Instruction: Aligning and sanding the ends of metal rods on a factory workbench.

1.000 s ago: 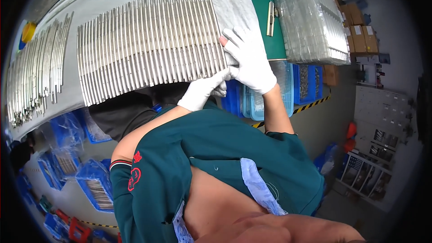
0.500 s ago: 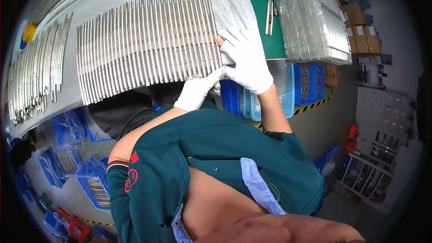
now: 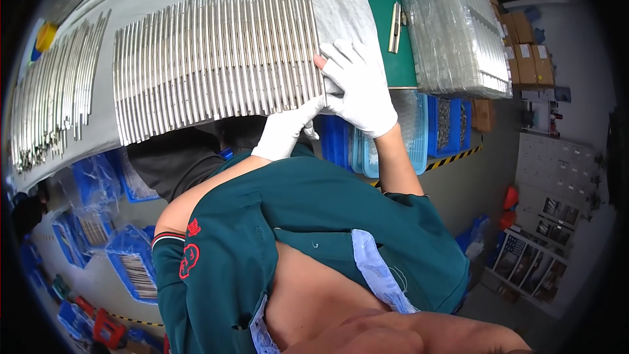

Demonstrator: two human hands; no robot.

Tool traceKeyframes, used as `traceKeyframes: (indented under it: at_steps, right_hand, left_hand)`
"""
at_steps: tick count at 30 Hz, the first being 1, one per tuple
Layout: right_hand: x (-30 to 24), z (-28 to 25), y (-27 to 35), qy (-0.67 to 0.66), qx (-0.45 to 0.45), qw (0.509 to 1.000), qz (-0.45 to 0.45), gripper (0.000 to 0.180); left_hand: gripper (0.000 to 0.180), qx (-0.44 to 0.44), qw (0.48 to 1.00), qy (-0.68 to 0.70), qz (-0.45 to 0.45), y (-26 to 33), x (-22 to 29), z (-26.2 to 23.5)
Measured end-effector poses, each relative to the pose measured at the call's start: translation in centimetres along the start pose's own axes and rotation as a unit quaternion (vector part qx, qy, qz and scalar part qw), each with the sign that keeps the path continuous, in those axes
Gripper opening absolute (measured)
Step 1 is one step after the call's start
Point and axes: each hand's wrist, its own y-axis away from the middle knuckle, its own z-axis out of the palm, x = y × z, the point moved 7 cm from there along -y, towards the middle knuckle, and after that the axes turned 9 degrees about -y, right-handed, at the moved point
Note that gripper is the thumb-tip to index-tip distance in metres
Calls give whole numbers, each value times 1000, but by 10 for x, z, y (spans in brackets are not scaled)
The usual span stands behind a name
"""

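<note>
Slim silvery metal rods (image 3: pixel 213 59) lie side by side in a wide, even row on a cloth-covered table. My right hand (image 3: pixel 362 88), in a white glove with one bare fingertip showing, is at the row's right end. Its fingers are spread, and the bare tip meets the outermost rod. At the near right corner, my left hand (image 3: pixel 283 132), gloved too, reaches its stretched fingers to the rod ends, next to the right hand. The left fingertips are partly hidden there. Neither hand lifts a rod.
A looser batch of rods (image 3: pixel 59 95) lies at the table's left. Stacked clear plastic trays (image 3: pixel 452 33) stand on a green surface (image 3: pixel 386 0) at right. Blue bins (image 3: pixel 449 124) sit below, beside cartons (image 3: pixel 534 62). More bagged bins (image 3: pixel 134 265) are on the floor at left.
My hands stay at the row's right end. The left thumb stands slightly farther from its fingers. The whole view has shifted slightly, and the rods have kept their order.
</note>
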Motion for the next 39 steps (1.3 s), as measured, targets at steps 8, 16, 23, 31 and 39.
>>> traceKeyframes:
  at_steps: [8,16,23,31,39]
  right_hand:
    - [7,-6,0,-109,-39,993,37,63]
    - [21,-19,-35,-144,15,989,-13,48]
    - [9,9,-48,-59,36,991,-116,40]
    - [13,12,-48,-40,20,996,-76,42]
    - [14,13,-48,-28,11,996,-80,42]
  left_hand:
    - [32,-28,996,-82,-2,1,5,-3]
    - [33,-23,998,-56,14,6,9,-7]
    - [21,4,1000,26,17,5,8,-14]
    - [26,-20,992,-72,100,0,4,-13]
    - [20,8,999,-35,25,5,10,-7]
